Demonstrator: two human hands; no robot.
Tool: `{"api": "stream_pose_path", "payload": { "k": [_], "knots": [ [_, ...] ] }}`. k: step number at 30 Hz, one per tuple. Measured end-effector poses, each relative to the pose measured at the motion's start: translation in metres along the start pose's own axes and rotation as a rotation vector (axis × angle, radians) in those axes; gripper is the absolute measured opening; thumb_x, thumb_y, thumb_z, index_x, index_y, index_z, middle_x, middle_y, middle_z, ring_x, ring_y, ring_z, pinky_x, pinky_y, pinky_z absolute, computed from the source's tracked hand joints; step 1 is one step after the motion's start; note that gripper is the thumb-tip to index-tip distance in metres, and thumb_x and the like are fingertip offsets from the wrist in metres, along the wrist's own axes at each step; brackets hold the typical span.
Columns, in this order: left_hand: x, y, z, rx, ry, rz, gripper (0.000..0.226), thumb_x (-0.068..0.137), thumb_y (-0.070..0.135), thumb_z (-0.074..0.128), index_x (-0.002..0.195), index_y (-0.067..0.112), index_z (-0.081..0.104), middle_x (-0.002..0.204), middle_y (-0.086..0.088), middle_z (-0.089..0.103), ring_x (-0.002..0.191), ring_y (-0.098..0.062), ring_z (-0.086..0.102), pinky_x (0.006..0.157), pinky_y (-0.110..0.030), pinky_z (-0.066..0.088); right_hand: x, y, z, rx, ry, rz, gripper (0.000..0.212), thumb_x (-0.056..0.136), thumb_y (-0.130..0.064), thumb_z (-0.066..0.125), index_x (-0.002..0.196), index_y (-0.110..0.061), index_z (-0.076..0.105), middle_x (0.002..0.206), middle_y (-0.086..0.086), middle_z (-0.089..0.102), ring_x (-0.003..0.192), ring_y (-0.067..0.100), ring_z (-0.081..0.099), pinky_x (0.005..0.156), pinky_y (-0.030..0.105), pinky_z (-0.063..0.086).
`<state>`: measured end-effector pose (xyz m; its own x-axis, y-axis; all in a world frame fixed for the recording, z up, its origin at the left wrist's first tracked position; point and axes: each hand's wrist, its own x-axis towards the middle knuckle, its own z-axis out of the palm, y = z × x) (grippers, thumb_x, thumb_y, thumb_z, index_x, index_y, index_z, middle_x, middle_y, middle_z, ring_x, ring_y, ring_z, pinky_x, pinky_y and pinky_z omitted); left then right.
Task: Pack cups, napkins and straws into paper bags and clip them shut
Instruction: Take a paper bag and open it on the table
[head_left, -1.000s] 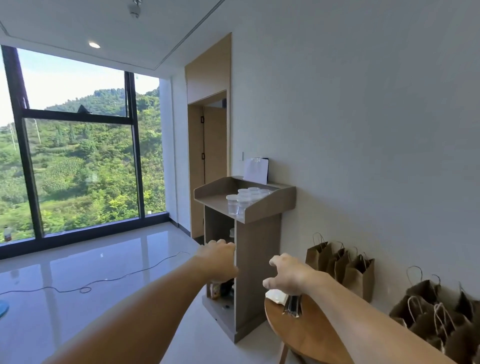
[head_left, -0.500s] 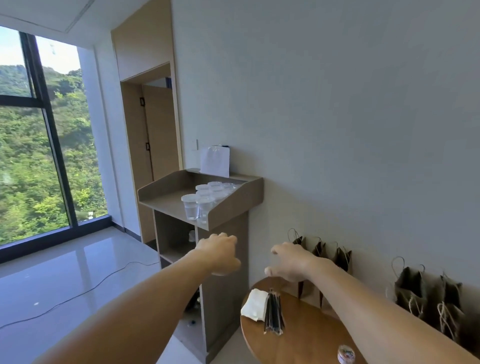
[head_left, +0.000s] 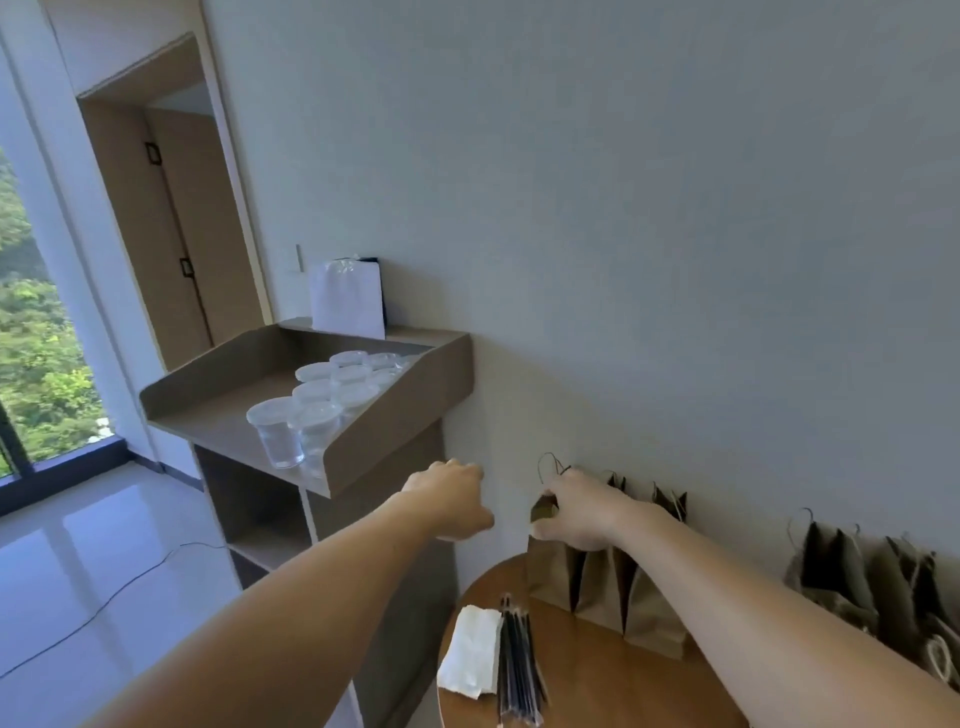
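Your right hand (head_left: 582, 512) pinches the top of a paper bag (head_left: 553, 571) at lower centre, your left hand (head_left: 452, 499) hovers loosely curled and empty, and packing looks barely begun: cups (head_left: 322, 405), napkins (head_left: 470, 649) and straws (head_left: 517, 660) all sit outside it.

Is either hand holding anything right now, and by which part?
The right hand grips the leftmost paper bag by its top edge, just below the handle. The left hand holds nothing.
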<state>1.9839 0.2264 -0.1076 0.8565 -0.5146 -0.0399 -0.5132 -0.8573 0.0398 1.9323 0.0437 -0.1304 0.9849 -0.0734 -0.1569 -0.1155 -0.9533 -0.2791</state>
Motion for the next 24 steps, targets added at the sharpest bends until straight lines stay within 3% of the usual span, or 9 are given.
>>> {"api": "stream_pose_path", "payload": {
  "k": [8, 13, 16, 21, 24],
  "knots": [
    [0.141, 0.021, 0.045, -0.054, -0.081, 0.257, 0.054, 0.09, 0.04, 0.056, 0.139, 0.019, 0.045, 0.136, -0.005, 0.05, 0.117, -0.027, 0.053, 0.096, -0.042, 0.049, 0.072, 0.076, 0.016, 0.08, 0.013, 0.279, 0.071, 0.092, -0.05, 0.057, 0.151, -0.016, 0.034, 0.153, 0.009, 0.036, 0.133, 0.03, 0.044, 0.104, 0.042, 0.044],
    [0.214, 0.038, 0.068, -0.076, -0.162, 0.432, 0.043, 0.088, 0.038, 0.055, 0.124, 0.016, 0.051, 0.124, -0.006, 0.053, 0.107, -0.027, 0.053, 0.09, -0.045, 0.052, 0.097, 0.112, 0.025, 0.151, 0.035, 0.469, 0.073, 0.092, -0.052, 0.057, 0.151, -0.016, 0.033, 0.153, 0.009, 0.036, 0.131, 0.03, 0.046, 0.103, 0.042, 0.045],
    [0.245, 0.054, 0.084, -0.061, -0.222, 0.522, 0.028, 0.088, 0.038, 0.054, 0.106, 0.018, 0.048, 0.117, -0.008, 0.053, 0.103, -0.028, 0.052, 0.088, -0.044, 0.051, 0.1, 0.134, 0.039, 0.202, 0.028, 0.556, 0.075, 0.092, -0.051, 0.058, 0.151, -0.014, 0.033, 0.151, 0.009, 0.04, 0.131, 0.029, 0.047, 0.103, 0.042, 0.045],
    [0.275, 0.089, 0.124, -0.061, -0.301, 0.61, 0.057, 0.088, 0.041, 0.054, 0.14, 0.019, 0.045, 0.134, -0.008, 0.05, 0.117, -0.031, 0.052, 0.093, -0.047, 0.051, 0.103, 0.181, 0.064, 0.219, -0.001, 0.651, 0.064, 0.09, -0.052, 0.058, 0.141, -0.013, 0.047, 0.139, 0.009, 0.053, 0.12, 0.029, 0.053, 0.098, 0.041, 0.048],
    [0.289, 0.109, 0.148, -0.044, -0.324, 0.609, 0.059, 0.089, 0.04, 0.055, 0.142, 0.018, 0.043, 0.139, -0.009, 0.048, 0.121, -0.031, 0.051, 0.096, -0.047, 0.05, 0.113, 0.215, 0.078, 0.256, 0.009, 0.674, 0.063, 0.093, -0.05, 0.056, 0.144, -0.015, 0.043, 0.143, 0.007, 0.049, 0.122, 0.027, 0.052, 0.095, 0.036, 0.046]
  ]
}}
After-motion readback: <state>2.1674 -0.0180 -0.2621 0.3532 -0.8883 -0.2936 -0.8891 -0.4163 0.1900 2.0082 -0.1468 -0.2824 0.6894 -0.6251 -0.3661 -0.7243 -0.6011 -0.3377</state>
